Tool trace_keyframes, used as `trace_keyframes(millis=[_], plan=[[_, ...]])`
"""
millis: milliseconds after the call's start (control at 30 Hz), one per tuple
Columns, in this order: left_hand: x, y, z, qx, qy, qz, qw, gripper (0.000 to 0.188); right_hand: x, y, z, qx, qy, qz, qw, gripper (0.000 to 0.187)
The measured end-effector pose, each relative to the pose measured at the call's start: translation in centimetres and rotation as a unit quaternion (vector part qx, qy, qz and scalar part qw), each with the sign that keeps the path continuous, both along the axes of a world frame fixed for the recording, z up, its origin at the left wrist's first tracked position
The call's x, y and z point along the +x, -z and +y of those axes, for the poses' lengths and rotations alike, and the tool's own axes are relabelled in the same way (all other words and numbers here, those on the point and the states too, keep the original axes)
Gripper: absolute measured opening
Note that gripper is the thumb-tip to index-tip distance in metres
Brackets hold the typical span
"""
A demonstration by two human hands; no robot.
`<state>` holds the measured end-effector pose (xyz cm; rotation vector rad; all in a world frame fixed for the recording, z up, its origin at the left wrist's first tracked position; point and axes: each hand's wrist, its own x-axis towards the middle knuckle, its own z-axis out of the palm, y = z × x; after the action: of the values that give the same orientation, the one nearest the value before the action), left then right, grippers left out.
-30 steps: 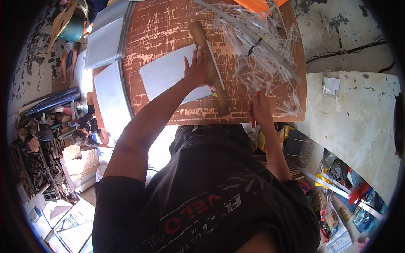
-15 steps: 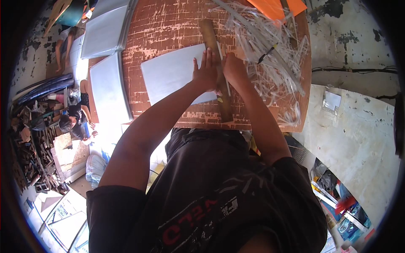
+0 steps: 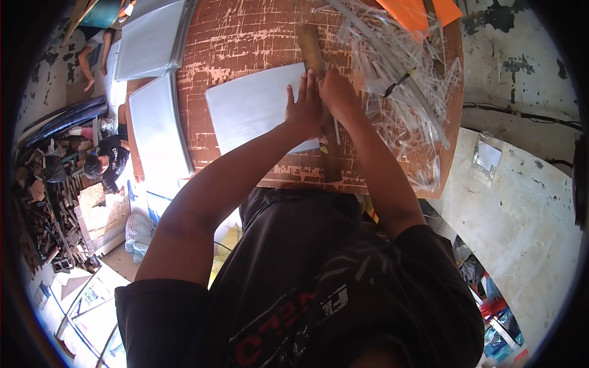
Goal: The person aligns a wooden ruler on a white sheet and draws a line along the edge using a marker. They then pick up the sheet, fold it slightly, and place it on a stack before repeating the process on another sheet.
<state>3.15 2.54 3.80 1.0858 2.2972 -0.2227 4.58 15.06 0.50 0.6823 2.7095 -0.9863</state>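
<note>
My left hand lies flat with its fingers stretched out, over the right part of a whitish translucent sheet and the edge of a long brown straight strip. The strip runs from far to near across the sheet's right side. Just right of the strip, my right hand is closed, with its knuckles beside my left fingertips. Whatever it grips is hidden inside the fingers. A narrow sliver of the sheet shows to the right of the strip, beneath my right wrist.
The reddish-brown scored tabletop carries stacks of translucent sheets at left. A tangled heap of clear plastic offcuts, with a black-and-yellow tool on it, lies at right. Orange sheet sits far right. Another person is low at left.
My right hand has shifted slightly farther from me and closer against the strip. My left hand stays pressed down. The whole view has turned a little.
</note>
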Motion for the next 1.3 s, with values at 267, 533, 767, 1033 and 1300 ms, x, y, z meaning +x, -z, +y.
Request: trace_keyframes(millis=[267,533,767,1033,1300], plan=[[0.0,-0.5,0.4,-0.010,-0.009,-0.008,1.000,0.147,1.0,-1.2,-0.6,-0.032,0.025,-0.011,0.999,0.038],[0.1,-0.1,0.6,-0.002,-0.019,-0.007,1.000,0.149,8.3,0.7,-1.7,-0.001,-0.026,0.014,1.000,0.026],[0.2,0.0,0.5,-0.006,-0.002,0.011,1.000,0.155,14.5,-0.3,-4.2,0.019,0.000,0.057,0.998,0.024],[0.2,-0.3,0.4,-0.022,-0.002,0.012,1.000,0.156,20.1,-2.2,-6.2,-0.036,0.022,-0.113,0.993,0.028],[0.3,-0.2,0.6,-0.009,0.005,0.010,1.000,0.154,23.5,-2.0,-5.9,-0.040,0.033,-0.107,0.993,0.027]])
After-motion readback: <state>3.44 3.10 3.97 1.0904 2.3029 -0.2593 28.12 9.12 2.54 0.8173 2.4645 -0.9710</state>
